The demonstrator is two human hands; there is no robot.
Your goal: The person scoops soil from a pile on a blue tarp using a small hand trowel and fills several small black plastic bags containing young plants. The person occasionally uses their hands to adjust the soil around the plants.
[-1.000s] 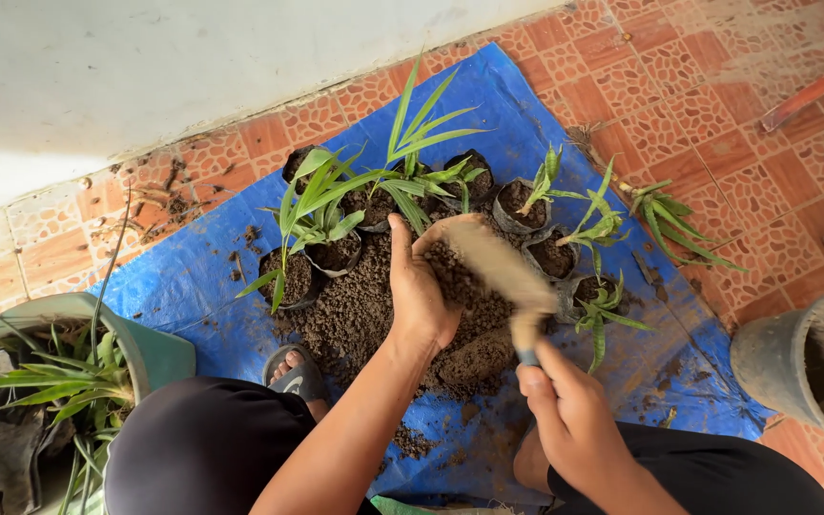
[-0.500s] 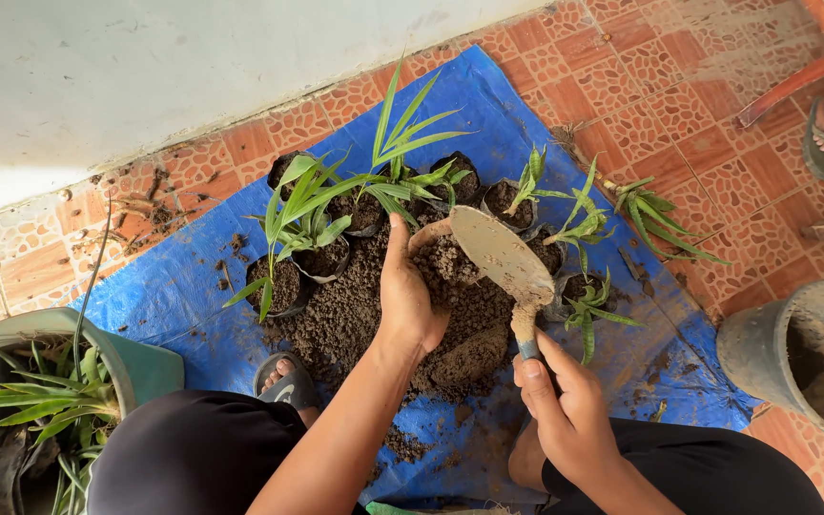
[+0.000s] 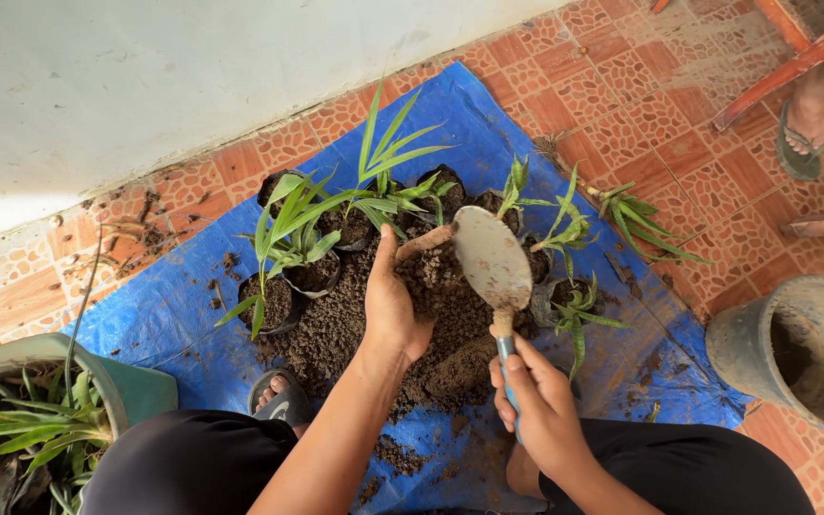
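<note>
The person crouches over a blue tarp spread on the tiled floor, with a heap of dark soil at the middle of the frame. The left hand cups a small black grow bag full of soil, fingers curled round its side, thumb up by the rim. The right hand is wrapped tight round the blue handle of a trowel, whose pale blade is raised just over the bag.

The bag looks thin and floppy, so I'd judge it sags unless held from below and by the side, as it is now; the soil is loose and crumbly, likely to spill. The trowel is stiff and best gripped low on the handle.

Behind, toward the upper middle, stand more black bags with green seedlings. A grey pot sits at the right edge, a green pot at lower left. I see no labels or signs.
</note>
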